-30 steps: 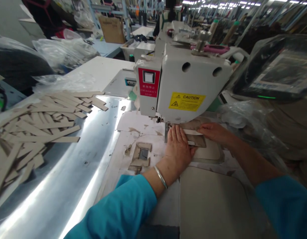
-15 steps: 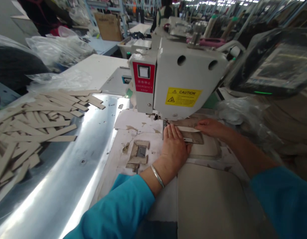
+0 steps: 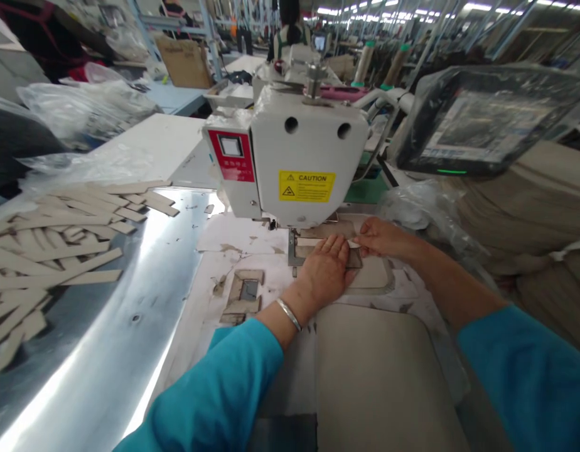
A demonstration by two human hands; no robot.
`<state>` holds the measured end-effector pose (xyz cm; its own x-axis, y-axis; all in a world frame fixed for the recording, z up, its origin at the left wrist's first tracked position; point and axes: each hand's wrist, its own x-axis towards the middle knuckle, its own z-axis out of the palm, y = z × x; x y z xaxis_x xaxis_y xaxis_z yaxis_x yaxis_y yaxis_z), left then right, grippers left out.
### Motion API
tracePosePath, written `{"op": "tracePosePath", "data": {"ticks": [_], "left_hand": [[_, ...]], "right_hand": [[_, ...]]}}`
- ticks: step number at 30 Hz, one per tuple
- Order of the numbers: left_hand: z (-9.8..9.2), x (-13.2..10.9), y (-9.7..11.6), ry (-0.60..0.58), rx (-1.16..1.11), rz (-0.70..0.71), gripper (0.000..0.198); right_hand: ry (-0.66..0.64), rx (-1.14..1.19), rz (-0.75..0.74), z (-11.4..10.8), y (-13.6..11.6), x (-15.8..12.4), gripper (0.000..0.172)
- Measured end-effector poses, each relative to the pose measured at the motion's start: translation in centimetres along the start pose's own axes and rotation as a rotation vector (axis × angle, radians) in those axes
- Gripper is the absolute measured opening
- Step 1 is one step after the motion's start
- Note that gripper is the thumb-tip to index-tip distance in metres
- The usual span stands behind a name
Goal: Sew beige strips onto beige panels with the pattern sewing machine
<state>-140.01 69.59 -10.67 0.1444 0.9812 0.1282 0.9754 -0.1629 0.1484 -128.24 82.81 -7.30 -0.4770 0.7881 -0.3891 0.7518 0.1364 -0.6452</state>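
Observation:
My left hand (image 3: 322, 270) lies flat with its fingers stretched forward, pressing on a pale fabric strip (image 3: 309, 242) below the sewing machine head (image 3: 309, 147). With thumb and fingertips, my right hand (image 3: 381, 238) pinches the strip's right end. Around the strip is a flat metal clamp frame (image 3: 292, 256), partly covered by my left hand. Underneath, a beige fabric panel (image 3: 377, 276) rests on a white template sheet (image 3: 243, 232). Another, larger beige panel (image 3: 379, 370) lies nearer to me.
Many cut beige strips (image 3: 59, 251) are heaped on the shiny metal tabletop (image 3: 144, 351) at left. A plastic-wrapped control screen (image 3: 488, 129) stands at right, beside stacked beige fabric (image 3: 544, 188). Clear plastic (image 3: 422, 204) lies near my right forearm. Other people are in the background.
The view has shifted, so the machine sits further left in the picture. My left hand has slid right along the strip, baring the clamp frame's left end. My right hand still pinches the strip.

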Motion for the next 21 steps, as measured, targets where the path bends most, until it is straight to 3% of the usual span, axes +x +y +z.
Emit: {"op": "tracePosePath", "data": {"ticks": [7, 12, 17, 21], "left_hand": [[-0.7, -1.0, 0.6, 0.025, 0.004, -0.132, 0.06], [-0.9, -1.0, 0.8, 0.004, 0.002, -0.137, 0.062], [-0.5, -0.9, 0.8, 0.02, -0.008, -0.151, 0.059], [-0.2, -1.0, 0.7, 0.062, -0.012, -0.146, 0.061]], "right_hand": [[-0.106, -0.082, 0.2, -0.6, -1.4, -0.4, 0.036], [-0.09, -0.178, 0.239, 0.0, -1.5, 0.0, 0.038], [-0.082, -0.276, 0.142, 0.0, -1.0, 0.1, 0.029], [0.052, -0.631, -0.049, -0.3, -1.5, -0.5, 0.02]]}}
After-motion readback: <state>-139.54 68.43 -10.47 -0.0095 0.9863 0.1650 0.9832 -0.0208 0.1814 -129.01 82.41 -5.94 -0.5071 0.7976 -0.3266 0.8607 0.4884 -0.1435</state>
